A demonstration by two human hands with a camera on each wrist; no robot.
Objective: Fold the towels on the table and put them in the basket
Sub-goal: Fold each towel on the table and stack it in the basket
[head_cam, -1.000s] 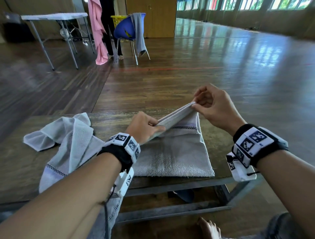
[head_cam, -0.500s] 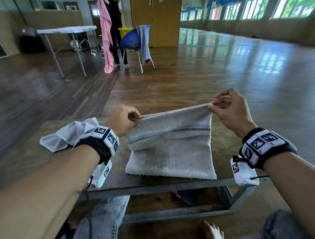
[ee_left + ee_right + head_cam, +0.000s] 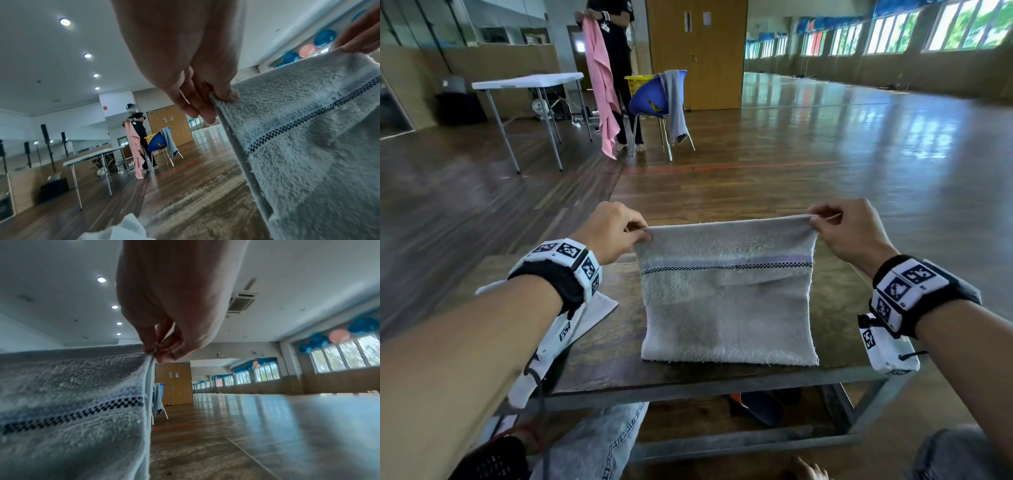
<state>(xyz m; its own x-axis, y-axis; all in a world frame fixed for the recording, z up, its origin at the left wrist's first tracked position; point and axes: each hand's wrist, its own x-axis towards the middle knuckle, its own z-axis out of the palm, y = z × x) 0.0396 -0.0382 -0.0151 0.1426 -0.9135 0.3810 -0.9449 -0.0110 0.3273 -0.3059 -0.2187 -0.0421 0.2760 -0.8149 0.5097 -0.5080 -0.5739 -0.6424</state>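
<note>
A grey towel point(image 3: 726, 301) with a dark checkered stripe is folded double, and its lower edge lies on the brown table point(image 3: 602, 363). My left hand point(image 3: 633, 231) pinches its upper left corner and my right hand point(image 3: 822, 222) pinches the upper right one, so the top edge is stretched level above the table. The left wrist view shows thumb and fingers of the left hand point(image 3: 218, 95) on the towel point(image 3: 298, 129) edge. In the right wrist view the right hand point(image 3: 156, 347) nips the towel point(image 3: 72, 394) corner. A second pale towel point(image 3: 599, 310) lies under my left forearm.
The table's near edge and metal frame point(image 3: 722, 383) are just in front of my knees. Far back on the wooden floor are a white folding table point(image 3: 527, 82), a blue chair point(image 3: 650, 99) with a grey cloth, a yellow basket point(image 3: 635, 84), and a person holding a pink towel point(image 3: 602, 89).
My hands have drawn apart and risen, pulling the bunched top edge out into a straight, taut line. The towel now hangs square to me; the view has tilted up.
</note>
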